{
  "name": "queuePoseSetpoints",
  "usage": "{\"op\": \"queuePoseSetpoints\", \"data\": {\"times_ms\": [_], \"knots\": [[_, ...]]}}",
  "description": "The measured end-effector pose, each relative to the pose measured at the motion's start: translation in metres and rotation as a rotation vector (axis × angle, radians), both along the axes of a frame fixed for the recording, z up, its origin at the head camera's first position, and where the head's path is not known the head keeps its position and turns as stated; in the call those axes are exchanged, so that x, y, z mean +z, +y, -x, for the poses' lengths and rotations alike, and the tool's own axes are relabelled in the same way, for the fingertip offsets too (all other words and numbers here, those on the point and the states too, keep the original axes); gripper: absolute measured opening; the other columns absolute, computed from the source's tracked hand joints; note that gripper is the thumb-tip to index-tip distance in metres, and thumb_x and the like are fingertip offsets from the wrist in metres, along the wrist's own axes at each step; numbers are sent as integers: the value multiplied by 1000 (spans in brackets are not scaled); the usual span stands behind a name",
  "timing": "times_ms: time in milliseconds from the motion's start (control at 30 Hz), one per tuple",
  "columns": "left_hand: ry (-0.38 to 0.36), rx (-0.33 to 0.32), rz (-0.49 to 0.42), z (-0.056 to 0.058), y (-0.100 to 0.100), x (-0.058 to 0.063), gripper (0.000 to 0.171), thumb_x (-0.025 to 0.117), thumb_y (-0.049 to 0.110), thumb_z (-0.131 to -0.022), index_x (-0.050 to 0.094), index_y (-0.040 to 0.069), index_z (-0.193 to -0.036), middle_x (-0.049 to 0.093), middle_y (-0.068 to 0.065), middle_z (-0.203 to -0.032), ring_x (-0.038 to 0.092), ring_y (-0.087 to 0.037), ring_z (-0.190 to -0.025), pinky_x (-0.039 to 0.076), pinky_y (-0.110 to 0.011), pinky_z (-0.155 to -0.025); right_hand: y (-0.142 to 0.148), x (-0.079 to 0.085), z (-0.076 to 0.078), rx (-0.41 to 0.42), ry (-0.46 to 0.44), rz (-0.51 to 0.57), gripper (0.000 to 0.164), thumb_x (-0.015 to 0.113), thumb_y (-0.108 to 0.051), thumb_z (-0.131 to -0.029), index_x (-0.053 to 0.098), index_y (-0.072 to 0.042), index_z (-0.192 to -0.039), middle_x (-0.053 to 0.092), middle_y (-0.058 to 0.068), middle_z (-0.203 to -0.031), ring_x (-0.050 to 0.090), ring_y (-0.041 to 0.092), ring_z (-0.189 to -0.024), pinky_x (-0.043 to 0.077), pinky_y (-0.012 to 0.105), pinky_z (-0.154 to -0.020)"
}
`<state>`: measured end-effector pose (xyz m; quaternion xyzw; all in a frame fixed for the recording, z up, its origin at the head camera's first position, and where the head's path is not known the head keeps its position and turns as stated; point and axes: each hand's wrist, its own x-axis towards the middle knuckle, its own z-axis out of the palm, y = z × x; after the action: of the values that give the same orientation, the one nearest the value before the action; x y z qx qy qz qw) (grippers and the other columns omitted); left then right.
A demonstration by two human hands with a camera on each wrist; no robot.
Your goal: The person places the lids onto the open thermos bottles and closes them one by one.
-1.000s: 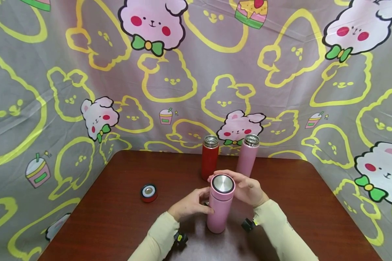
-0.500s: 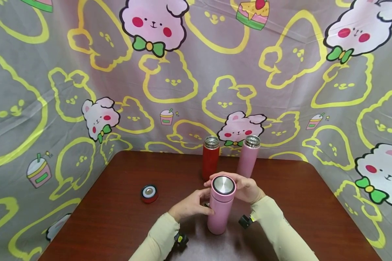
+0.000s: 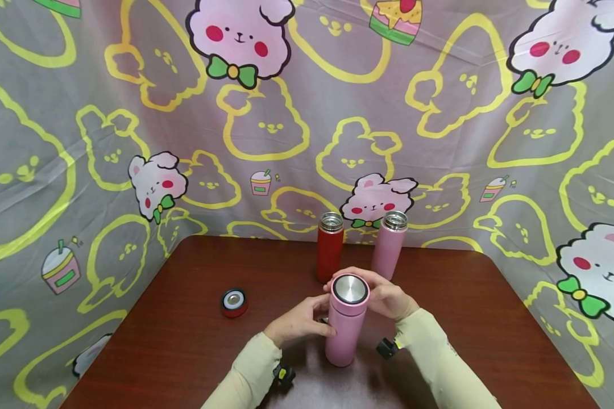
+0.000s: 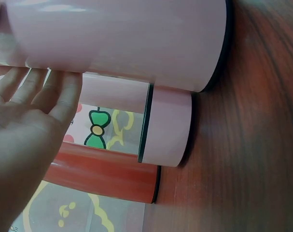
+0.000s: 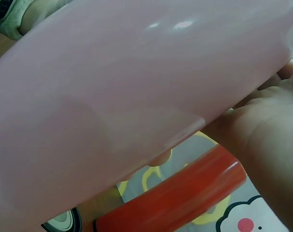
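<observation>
A pink thermos flask [image 3: 343, 335] with a steel-topped lid [image 3: 350, 288] stands nearly upright on the table before me. My left hand [image 3: 298, 325] grips its left side, thumb across the front and fingers behind. At lid height my right hand [image 3: 389, 296] curls its fingers round the back and right side; the flask hides some of those fingertips. Behind stand an uncapped red flask [image 3: 329, 250] and an uncapped pink flask [image 3: 389, 247]. In the left wrist view, a short pink lid-like piece [image 4: 168, 126] with a black rim rests on the table, hidden in the head view.
A red lid [image 3: 233, 303] lies inside-up on the left of the brown table [image 3: 174, 341]. A patterned cloth [image 3: 281, 170] hangs around the table's back and sides. A small black camera [image 3: 387, 348] sits at the right wrist, another at the left.
My right wrist shifts slightly left, then slightly back to the right. Both hands stay on the pink flask, and the other flasks and the red lid stay put.
</observation>
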<state>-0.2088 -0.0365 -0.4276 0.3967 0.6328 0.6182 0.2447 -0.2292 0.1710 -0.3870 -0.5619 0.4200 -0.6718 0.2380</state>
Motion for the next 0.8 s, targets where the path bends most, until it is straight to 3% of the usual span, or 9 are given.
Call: {"op": "queuePoseSetpoints", "data": {"times_ms": [167, 367, 600, 800], "knots": [[-4, 4, -3, 5, 1, -9, 65, 67, 7, -76, 33, 0, -131, 50, -6, -121, 48, -16, -108, 36, -39, -90, 2, 0, -3, -49, 18, -1, 55, 38, -12, -81, 22, 19, -124, 31, 39, -120, 31, 49, -112, 25, 54, -93], [-5, 1, -26, 14, 2, -26, 63, 67, 10, -76, 36, 7, -131, 51, -4, -120, 48, -18, -108, 36, -43, -90, 8, -1, -7, -83, -32, -1, 55, 41, -10, -82, 21, 15, -127, 37, 31, -125, 35, 40, -116, 25, 53, -95], [17, -9, -35, 14, 2, -27, 63, 69, 21, -76, 38, 11, -130, 52, -5, -119, 49, -19, -107, 37, -44, -89, 14, -1, -12, -165, -67, -48, 55, 48, -10, -83, 24, 11, -128, 40, 27, -125, 38, 37, -115, 29, 50, -93], [6, -2, -24, 13, 2, -27, 63, 68, 20, -76, 38, 9, -130, 52, -5, -119, 48, -19, -108, 37, -44, -89, 13, -1, -14, -193, -44, -49, 54, 47, -8, -83, 24, 13, -127, 35, 30, -126, 35, 41, -116, 29, 52, -93]]}}
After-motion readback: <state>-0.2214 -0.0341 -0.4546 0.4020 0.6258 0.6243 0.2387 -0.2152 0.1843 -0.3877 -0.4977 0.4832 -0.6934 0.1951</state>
